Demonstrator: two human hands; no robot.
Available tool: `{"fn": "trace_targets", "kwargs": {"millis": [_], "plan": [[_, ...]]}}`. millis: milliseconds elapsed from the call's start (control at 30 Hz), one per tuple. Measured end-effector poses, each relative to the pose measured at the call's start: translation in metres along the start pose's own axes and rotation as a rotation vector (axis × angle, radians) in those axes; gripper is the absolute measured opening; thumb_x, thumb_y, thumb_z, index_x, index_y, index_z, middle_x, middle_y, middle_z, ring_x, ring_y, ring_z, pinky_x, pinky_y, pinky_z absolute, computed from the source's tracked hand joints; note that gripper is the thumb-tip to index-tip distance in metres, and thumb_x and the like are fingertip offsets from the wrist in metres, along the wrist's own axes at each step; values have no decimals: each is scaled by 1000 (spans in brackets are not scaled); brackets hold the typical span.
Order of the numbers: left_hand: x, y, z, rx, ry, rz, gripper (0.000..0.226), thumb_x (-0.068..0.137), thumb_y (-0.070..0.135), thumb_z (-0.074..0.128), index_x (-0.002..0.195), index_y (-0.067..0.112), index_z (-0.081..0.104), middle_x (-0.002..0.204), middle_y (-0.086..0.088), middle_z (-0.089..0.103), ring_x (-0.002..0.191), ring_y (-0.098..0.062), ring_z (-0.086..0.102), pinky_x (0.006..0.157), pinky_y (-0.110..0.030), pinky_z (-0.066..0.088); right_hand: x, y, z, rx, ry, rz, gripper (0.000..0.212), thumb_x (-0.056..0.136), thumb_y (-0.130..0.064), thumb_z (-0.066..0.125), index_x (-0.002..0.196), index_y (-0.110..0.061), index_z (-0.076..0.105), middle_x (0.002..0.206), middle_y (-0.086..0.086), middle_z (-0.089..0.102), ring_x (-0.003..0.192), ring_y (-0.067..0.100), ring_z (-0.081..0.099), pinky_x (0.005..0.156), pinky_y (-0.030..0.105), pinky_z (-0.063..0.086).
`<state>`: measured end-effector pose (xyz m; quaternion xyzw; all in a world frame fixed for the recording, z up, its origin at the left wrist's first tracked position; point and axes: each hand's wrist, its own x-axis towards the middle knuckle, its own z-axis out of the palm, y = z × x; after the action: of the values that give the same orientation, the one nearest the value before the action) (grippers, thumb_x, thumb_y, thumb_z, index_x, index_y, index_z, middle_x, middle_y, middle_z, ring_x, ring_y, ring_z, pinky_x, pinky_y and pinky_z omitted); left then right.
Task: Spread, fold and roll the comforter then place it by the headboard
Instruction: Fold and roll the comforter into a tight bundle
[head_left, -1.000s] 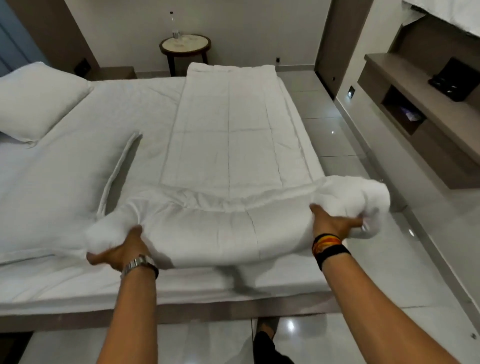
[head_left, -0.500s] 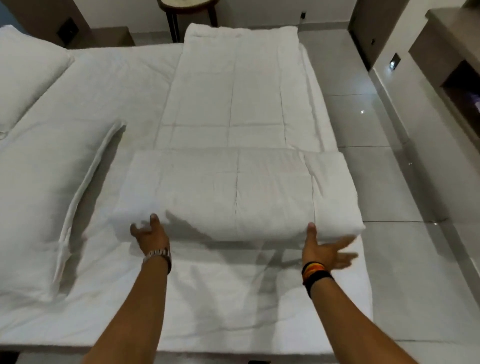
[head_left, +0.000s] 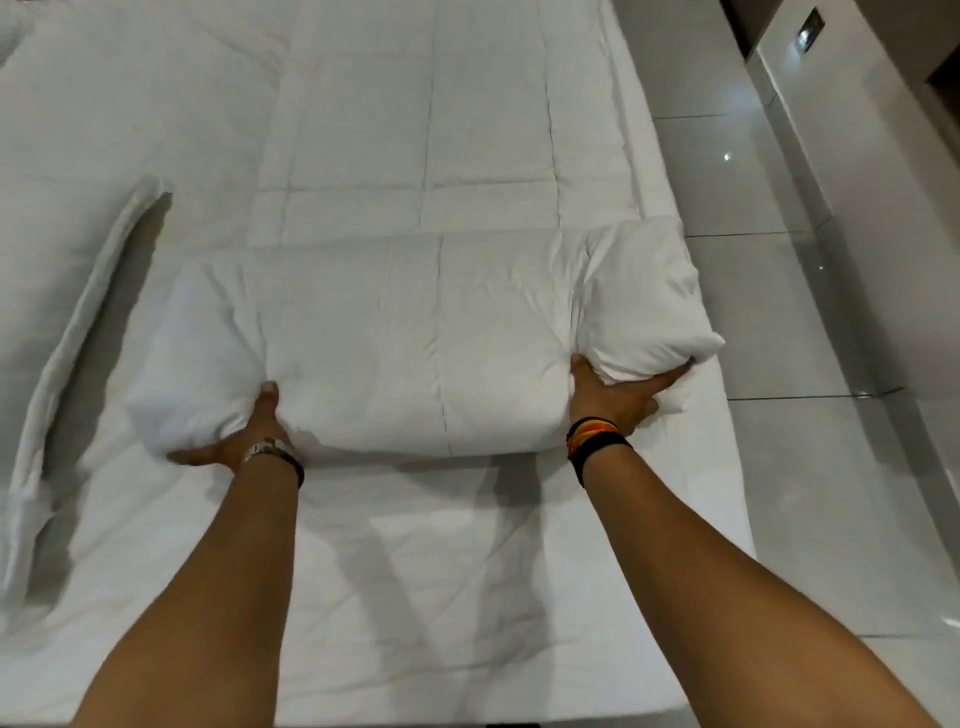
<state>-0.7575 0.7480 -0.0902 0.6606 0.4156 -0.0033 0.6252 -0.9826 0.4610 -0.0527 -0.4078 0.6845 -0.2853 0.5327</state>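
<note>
The white quilted comforter (head_left: 415, 338) lies folded into a long strip down the bed, and its near end is rolled into a thick bundle. My left hand (head_left: 244, 436) grips the roll's left end, thumb pressed on top and fingers underneath. At the roll's right end my right hand (head_left: 613, 395) holds on with the thumb dug into the fabric and fingers under the puffed corner. The flat, unrolled part of the strip (head_left: 426, 104) stretches away from the roll. The headboard is out of view.
The white bed sheet (head_left: 415, 571) covers the mattress between me and the roll. A loose white folded edge (head_left: 78, 338) runs along the left. Glossy tiled floor (head_left: 779, 312) lies right of the bed, with a wall unit (head_left: 883, 130) beyond.
The roll has turned further away from me along the strip and grown thicker. Both hands, open half a second ago, now grip its ends. The camera has tilted down.
</note>
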Motion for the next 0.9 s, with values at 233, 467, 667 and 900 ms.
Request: {"fn": "trace_targets", "kwargs": {"millis": [233, 467, 667, 900], "plan": [[-62, 32, -39, -224, -87, 260, 127, 68, -8, 86, 162, 20, 6, 161, -2, 32, 131, -12, 45, 112, -30, 40, -35, -15, -47, -4, -25, -163, 115, 72, -23, 82, 157, -52, 11, 139, 10, 61, 117, 33, 64, 99, 37, 49], [-138, 69, -155, -257, -149, 203, 118, 74, -4, 84, 163, 25, 12, 142, 6, 40, 117, -12, 48, 94, -20, 36, -123, -35, -141, 68, -17, -276, 98, 83, -17, 79, 159, -39, 22, 117, -2, 53, 99, 16, 52, 87, 26, 38], [-168, 43, -330, -161, -130, 123, 122, 75, 3, 86, 160, 45, 9, 139, -3, 48, 116, -24, 54, 104, -39, 43, -220, 48, -259, 138, 38, -210, 91, 80, -10, 84, 155, -29, 36, 139, -2, 54, 113, 19, 56, 93, 27, 40], [-174, 69, -354, -19, -278, 139, 132, 79, 19, 84, 155, 51, -18, 157, -20, 37, 134, -37, 50, 112, -56, 39, -240, 11, -271, 212, -77, -113, 124, 77, -25, 89, 164, -32, 0, 157, 15, 40, 136, 34, 49, 114, 51, 40]]}}
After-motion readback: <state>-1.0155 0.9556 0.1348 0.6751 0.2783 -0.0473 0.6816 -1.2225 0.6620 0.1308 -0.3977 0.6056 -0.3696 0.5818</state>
